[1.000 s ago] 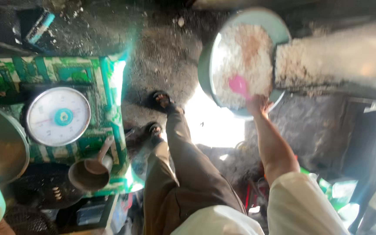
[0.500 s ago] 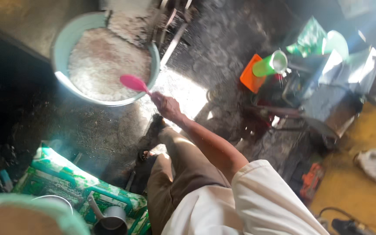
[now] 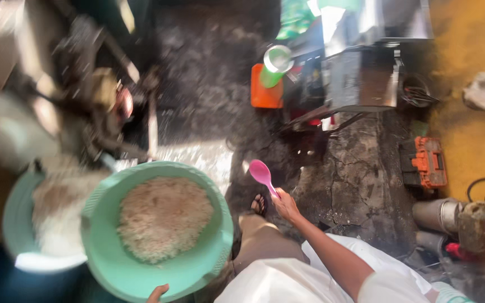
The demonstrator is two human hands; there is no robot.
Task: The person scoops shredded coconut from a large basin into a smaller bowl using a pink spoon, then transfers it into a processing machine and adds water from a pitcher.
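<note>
Item one: your right hand [image 3: 285, 205], closed around the handle of a pink spoon [image 3: 262, 174], held out over the dark cracked floor [image 3: 360, 174] with the bowl of the spoon pointing away from you. A second ago that spoon was in over the grain; it is now lifted clear and well to the right of it. Item two: your left hand [image 3: 157, 293], only its fingertips showing at the lower rim of a mint-green basin [image 3: 99, 247], gripping it from below. The basin, heaped with pale grain [image 3: 164, 217], has come off the floor and sits close in front of your left hand, so the load is now carried. Item three: a second basin of grain [image 3: 35, 224], just left of it, beneath a blurred machine [image 3: 102, 101]. Item four: an orange toolbox [image 3: 425, 163], far right of your right hand.
</note>
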